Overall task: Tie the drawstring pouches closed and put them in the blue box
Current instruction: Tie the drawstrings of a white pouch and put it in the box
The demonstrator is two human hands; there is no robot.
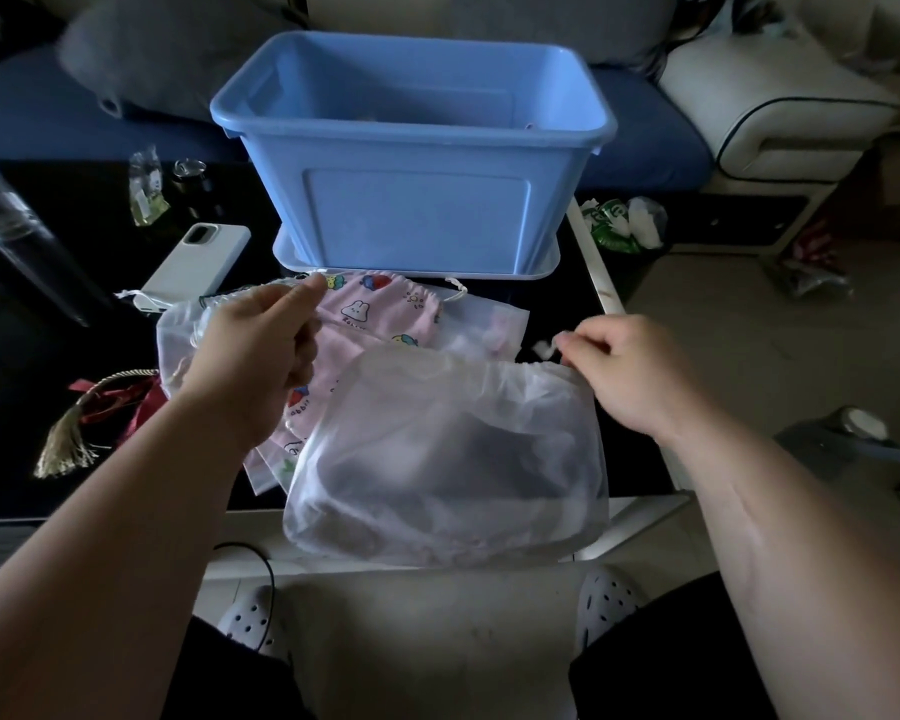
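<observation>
Our right hand pinched the white pouch at its mouth; our left hand was curled, we could not tell on what.

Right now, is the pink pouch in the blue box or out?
Out: the pink pouch lies before the blue box, partly under the white pouch.

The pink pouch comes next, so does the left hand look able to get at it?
Probably yes: the pink pouch lies partly uncovered beside the left hand, though that hand seems to pinch a cord.
</observation>
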